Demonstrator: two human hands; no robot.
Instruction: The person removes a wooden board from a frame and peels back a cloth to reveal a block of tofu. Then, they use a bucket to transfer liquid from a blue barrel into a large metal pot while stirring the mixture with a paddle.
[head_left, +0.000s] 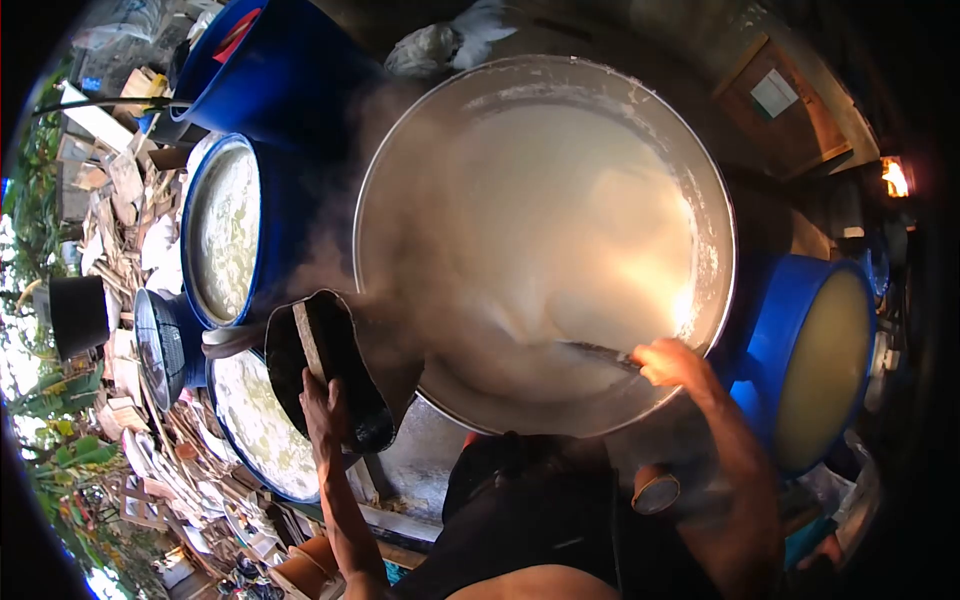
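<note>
A large round metal vat (364, 190) of steaming, cloudy pale liquid (540, 200) stands in front of me. My left hand (326, 408) is closed around the wooden bar across the mouth of a black bucket (372, 405), held tilted beside the vat's left edge. My right hand (670, 362) grips the dark handle of a long tool (598, 350) at the near right of the vat. The tool's far end goes into the liquid, so its kind cannot be made out.
Blue barrels with frothy pale liquid (225, 235) stand on the left, beside a dark mesh-covered basin (160, 350). Another blue barrel (765, 350) with yellowish liquid stands at right. Scrap wood (125, 190) is piled far left. A fire (895, 177) burns far right.
</note>
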